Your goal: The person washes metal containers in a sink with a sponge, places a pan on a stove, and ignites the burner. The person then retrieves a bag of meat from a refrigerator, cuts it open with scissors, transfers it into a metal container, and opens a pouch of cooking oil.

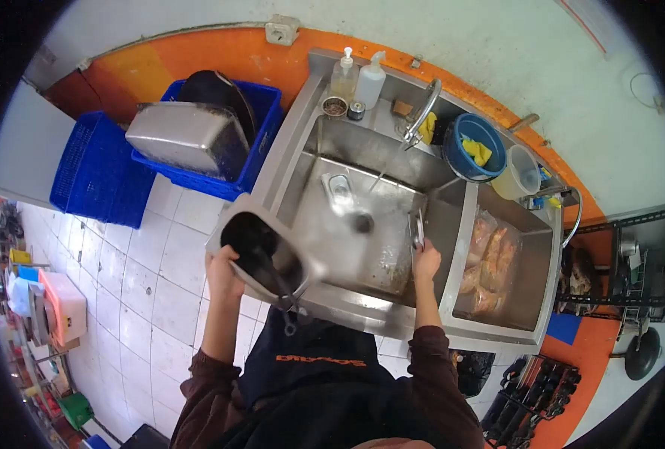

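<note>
1. Gripping the steel pan (293,266) with the left hand (226,275), bending the fingers closely round its left rim; hiding part of the grip underneath, so leaving the full finger wrap impossible to tell.
2. Holding the pan tilted over the front left corner of the sink (347,311), with a long-handled utensil (278,280) leaning inside and sticking out past the rim nearest the body.
3. Curling the right hand (426,262) nearly shut round a slim metal utensil (420,227), just beside the right edge of the main basin; blurring too much there to name the utensil.
4. Lying flat in that basin, towards its back left corner: a small metal piece (340,187). Resting in the side basin to the right: bagged meat (488,266).
5. Probably feeling stiff, sturdy and fairly weighty in the pan, with wet metal likely turning slippery; best taking it by opposite rims, or clamping one rim firmly between thumb and fingers, while minding the loose utensil sliding about as the pan is tipping.
</note>
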Demonstrator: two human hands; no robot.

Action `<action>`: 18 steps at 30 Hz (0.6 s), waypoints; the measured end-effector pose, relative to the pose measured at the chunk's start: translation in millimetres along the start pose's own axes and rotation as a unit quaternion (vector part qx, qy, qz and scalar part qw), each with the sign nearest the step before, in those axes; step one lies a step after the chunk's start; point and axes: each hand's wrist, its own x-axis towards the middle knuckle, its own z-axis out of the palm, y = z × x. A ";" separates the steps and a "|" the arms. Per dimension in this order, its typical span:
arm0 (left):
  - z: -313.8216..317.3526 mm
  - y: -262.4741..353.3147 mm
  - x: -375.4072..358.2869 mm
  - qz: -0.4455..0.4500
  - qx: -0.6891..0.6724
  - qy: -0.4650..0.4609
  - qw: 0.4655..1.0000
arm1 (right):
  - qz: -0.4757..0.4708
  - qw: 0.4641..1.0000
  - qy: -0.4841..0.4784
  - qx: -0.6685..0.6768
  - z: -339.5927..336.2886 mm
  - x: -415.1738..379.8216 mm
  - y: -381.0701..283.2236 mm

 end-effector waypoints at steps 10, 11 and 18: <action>34.6 -80.1 27.5 -0.015 0.097 0.019 0.995 | -0.285 0.950 -0.117 0.044 -220.4 -34.3 -190.6; 33.5 -91.9 31.0 -0.010 0.106 -0.006 0.994 | -0.352 0.927 -0.126 0.023 -229.1 -39.9 -208.2; 35.5 -131.0 30.0 -0.091 -0.057 -0.095 0.990 | -0.558 0.783 -0.221 -0.165 -161.1 -82.0 -283.7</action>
